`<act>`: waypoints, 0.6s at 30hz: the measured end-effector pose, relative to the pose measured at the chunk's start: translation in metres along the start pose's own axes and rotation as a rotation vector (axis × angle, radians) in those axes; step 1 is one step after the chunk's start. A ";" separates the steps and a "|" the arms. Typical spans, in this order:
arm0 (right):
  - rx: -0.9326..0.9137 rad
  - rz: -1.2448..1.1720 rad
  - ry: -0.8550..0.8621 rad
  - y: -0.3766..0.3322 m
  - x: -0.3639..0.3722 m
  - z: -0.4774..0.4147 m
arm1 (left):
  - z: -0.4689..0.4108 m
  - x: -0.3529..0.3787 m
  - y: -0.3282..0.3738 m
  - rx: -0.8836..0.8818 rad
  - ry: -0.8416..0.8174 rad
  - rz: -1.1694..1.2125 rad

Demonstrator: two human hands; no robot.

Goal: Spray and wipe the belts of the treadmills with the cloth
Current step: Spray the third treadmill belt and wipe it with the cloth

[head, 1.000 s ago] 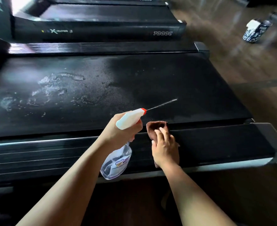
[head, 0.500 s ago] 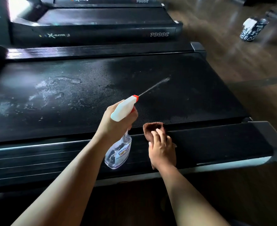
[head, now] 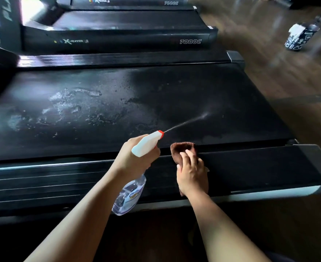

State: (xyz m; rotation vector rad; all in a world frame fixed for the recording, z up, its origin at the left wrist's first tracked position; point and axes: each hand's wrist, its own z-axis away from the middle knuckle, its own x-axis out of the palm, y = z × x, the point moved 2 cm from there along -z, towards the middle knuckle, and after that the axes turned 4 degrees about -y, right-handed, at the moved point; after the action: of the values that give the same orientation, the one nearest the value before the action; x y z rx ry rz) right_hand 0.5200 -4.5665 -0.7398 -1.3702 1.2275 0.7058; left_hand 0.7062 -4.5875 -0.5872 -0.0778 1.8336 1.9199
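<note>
Left hand [head: 135, 161]: clamped round the neck of the bottle [head: 129, 193], white spray head above the knuckles and clear body hanging below the wrist. The trigger finger is hidden, though a thin jet [head: 186, 122] leaves the red nozzle, so it is probably squeezed. Your forearm runs up from lower left, wrist cocked to aim right and forward.

Right hand [head: 192, 176]: fingers bent over the brown cloth [head: 182, 149], holding it bunched on the near side rail [head: 250, 167] at the belt's edge, palm down.

Handling: the bottle looks light and part full, so the liquid will slosh — hold it at the neck. The cloth is soft and limp; wad it under the palm.

The belt [head: 155, 87] lies just ahead — wet patches [head: 70, 103] on the left, the jet landing on the duller right part. Expect the wet surface to be slick.
</note>
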 end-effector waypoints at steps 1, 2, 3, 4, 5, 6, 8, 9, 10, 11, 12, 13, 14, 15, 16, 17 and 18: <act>0.002 0.000 0.000 0.000 0.000 0.000 | 0.004 -0.005 -0.004 -0.015 0.034 -0.002; 0.002 0.000 -0.005 0.000 0.000 0.000 | 0.006 -0.011 -0.007 -0.032 0.073 0.022; 0.000 0.002 -0.015 0.000 0.001 0.000 | 0.009 -0.017 -0.010 -0.046 0.108 0.057; 0.003 0.006 -0.029 0.000 0.000 0.000 | 0.010 -0.023 -0.012 -0.054 0.135 0.094; 0.009 0.008 -0.043 0.000 0.000 0.000 | 0.012 -0.029 -0.014 -0.058 0.152 0.111; 0.015 0.005 -0.054 0.000 0.000 0.000 | 0.013 -0.034 -0.015 -0.062 0.162 0.111; 0.018 -0.005 -0.063 -0.001 -0.002 0.000 | 0.017 -0.042 -0.018 -0.073 0.170 0.081; 0.019 -0.006 -0.067 -0.001 -0.003 0.000 | 0.020 -0.044 -0.019 -0.087 0.167 0.077; 0.020 -0.005 -0.071 -0.002 -0.004 0.000 | 0.022 -0.046 -0.020 -0.098 0.155 0.087; 0.021 -0.005 -0.075 -0.002 -0.004 0.000 | 0.025 -0.048 -0.021 -0.104 0.140 0.095; 0.022 -0.004 -0.078 -0.002 -0.005 0.001 | 0.028 -0.051 -0.021 -0.111 0.124 0.094; 0.022 -0.002 -0.087 -0.002 -0.005 0.001 | 0.031 -0.055 -0.019 -0.112 0.108 0.085; 0.023 -0.001 -0.102 -0.003 -0.006 0.001 | 0.035 -0.059 -0.019 -0.101 0.090 0.078; 0.025 0.000 -0.122 -0.003 -0.006 0.000 | 0.038 -0.064 -0.018 -0.087 0.077 0.083; 0.028 0.003 -0.149 -0.004 -0.008 0.000 | 0.041 -0.068 -0.018 -0.070 0.063 0.094; 0.030 0.010 -0.176 -0.005 -0.009 -0.001 | 0.045 -0.072 -0.017 -0.055 0.055 0.108; 0.030 0.015 -0.199 -0.005 -0.011 -0.001 | 0.047 -0.076 -0.017 -0.039 0.046 0.114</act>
State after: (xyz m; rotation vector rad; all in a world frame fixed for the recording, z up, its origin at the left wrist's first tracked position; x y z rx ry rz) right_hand 0.5215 -4.5656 -0.7276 -1.2357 1.0876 0.8110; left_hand 0.7933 -4.5655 -0.5711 -0.0309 1.8672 2.0471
